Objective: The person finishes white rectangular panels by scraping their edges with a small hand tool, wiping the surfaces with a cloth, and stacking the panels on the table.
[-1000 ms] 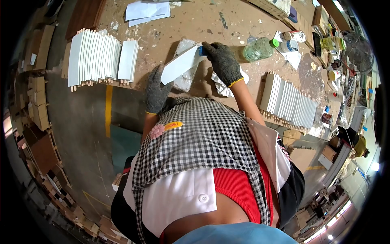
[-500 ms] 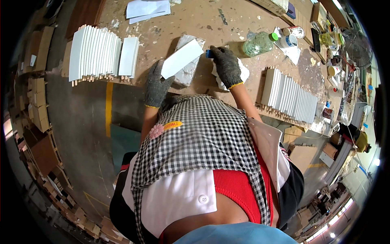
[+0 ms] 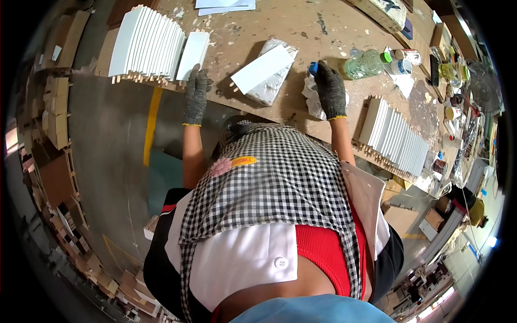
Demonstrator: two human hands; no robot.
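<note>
My left hand (image 3: 196, 98), in a dark knitted glove, reaches to the near edge of a short stack of white panels (image 3: 194, 51) with wooden pegs. Its fingers are stretched out; whether they touch the stack is unclear. My right hand (image 3: 330, 92), gloved alike, is closed round a small blue object (image 3: 313, 67), mostly hidden by the fingers. Crumpled white paper or cloth (image 3: 313, 101) lies beneath and beside that hand. Between my hands, one white pegged panel (image 3: 262, 69) rests aslant on a wrapped, greyish block (image 3: 272, 89), touched by neither hand.
A long row of white panels (image 3: 145, 46) stands at the left and another row (image 3: 393, 137) at the right table edge. Right of my right hand are a green-capped bottle (image 3: 363, 65) and a jar (image 3: 401, 67). White sheets (image 3: 225, 4) lie at the back.
My left hand has let go of the panel on the block and moved left to the short stack. My right hand, with the blue object, has shifted slightly right as the view moved.
</note>
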